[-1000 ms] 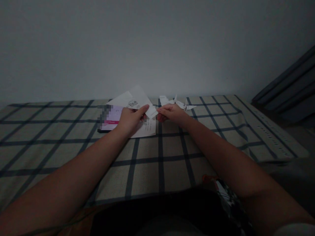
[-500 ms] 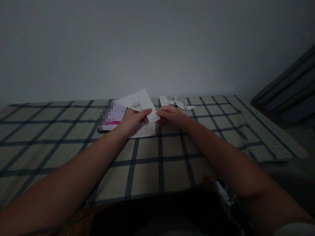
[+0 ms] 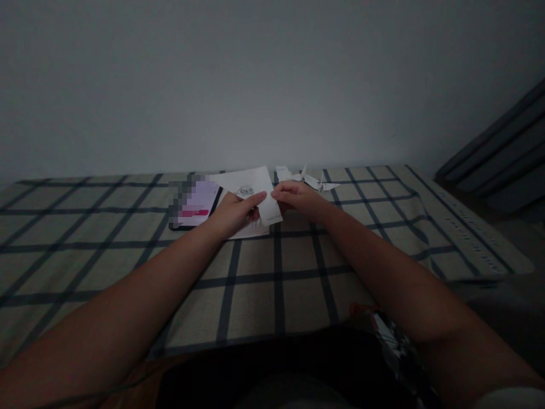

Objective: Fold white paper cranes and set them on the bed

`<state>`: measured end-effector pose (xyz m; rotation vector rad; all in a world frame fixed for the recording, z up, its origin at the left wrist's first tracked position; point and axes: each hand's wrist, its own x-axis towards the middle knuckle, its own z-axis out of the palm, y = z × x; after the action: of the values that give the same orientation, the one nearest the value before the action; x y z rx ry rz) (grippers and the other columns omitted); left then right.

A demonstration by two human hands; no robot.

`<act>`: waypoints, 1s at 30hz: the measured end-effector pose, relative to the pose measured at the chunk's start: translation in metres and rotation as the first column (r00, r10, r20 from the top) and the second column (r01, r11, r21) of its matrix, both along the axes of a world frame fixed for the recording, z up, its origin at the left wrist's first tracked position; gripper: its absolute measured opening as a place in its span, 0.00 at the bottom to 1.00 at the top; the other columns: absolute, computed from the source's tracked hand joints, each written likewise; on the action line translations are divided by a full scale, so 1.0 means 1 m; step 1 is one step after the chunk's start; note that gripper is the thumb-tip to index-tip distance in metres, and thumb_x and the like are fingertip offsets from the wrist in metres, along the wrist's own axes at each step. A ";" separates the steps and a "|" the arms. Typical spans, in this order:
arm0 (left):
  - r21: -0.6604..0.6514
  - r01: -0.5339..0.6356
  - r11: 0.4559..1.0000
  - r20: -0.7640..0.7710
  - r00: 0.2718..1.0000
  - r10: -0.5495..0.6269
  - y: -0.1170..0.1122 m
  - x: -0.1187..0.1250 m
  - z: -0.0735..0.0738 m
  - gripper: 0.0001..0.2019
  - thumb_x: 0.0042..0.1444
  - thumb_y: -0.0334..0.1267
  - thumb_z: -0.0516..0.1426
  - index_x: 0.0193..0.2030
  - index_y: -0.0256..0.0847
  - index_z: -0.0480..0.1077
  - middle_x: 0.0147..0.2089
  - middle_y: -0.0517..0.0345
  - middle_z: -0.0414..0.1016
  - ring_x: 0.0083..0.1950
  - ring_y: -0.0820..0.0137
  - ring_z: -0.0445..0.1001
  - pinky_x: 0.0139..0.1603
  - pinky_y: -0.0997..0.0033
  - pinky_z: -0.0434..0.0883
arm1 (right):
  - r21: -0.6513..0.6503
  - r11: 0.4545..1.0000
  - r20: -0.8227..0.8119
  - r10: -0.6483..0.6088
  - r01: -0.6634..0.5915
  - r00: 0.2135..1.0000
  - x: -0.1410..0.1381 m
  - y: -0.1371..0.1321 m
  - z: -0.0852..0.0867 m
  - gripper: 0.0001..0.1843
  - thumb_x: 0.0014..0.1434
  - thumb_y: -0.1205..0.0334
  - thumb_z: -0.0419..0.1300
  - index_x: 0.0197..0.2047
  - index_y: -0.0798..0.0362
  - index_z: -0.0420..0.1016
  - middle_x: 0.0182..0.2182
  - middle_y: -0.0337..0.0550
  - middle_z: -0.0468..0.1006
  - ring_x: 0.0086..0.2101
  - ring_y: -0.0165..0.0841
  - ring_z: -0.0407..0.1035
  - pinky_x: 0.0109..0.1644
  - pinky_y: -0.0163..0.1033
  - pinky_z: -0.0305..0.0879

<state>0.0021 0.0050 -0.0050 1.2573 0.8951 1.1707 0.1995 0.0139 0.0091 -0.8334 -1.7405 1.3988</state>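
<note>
Both hands hold a white sheet of paper [image 3: 254, 177] with a small dark drawing on it, raised a little above the table. My left hand [image 3: 237, 212] grips its lower part, thumb on top and fingers underneath. At the right edge my right hand [image 3: 297, 196] pinches the paper between thumb and fingers. The paper's lower right part is a narrow band that bends downward between the hands. Under my left hand lies another printed paper [image 3: 251, 230], mostly covered. A tablet [image 3: 200, 196] with a lit purple screen and a pink bar lies to the left.
Folded paper cranes [image 3: 314, 180] sit behind my right hand, beside a small white paper piece [image 3: 281, 173]. A checked cloth [image 3: 255, 307] covers the table against a grey wall [image 3: 272, 85]. A dark curtain [image 3: 502, 147] hangs at the right.
The held paper has turned clockwise and its top corner has moved right and lower. Its lower right end now hangs further down. Both hands keep their grip nearly in place.
</note>
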 end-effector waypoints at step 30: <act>-0.009 0.147 0.989 -0.022 0.989 -0.147 0.003 -0.005 -0.009 0.10 0.46 0.40 0.69 0.34 0.40 0.77 0.28 0.55 0.77 0.30 0.66 0.77 0.29 0.69 0.72 | 0.048 0.997 0.030 -0.057 0.055 0.998 -0.001 0.001 0.001 0.17 0.61 0.50 0.62 0.28 0.53 0.69 0.24 0.37 0.72 0.27 0.29 0.67 0.35 0.36 0.66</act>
<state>-0.0026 0.0075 -0.0136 1.3100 0.8078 1.0374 0.1983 0.0145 0.0100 -0.8761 -1.7536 1.3098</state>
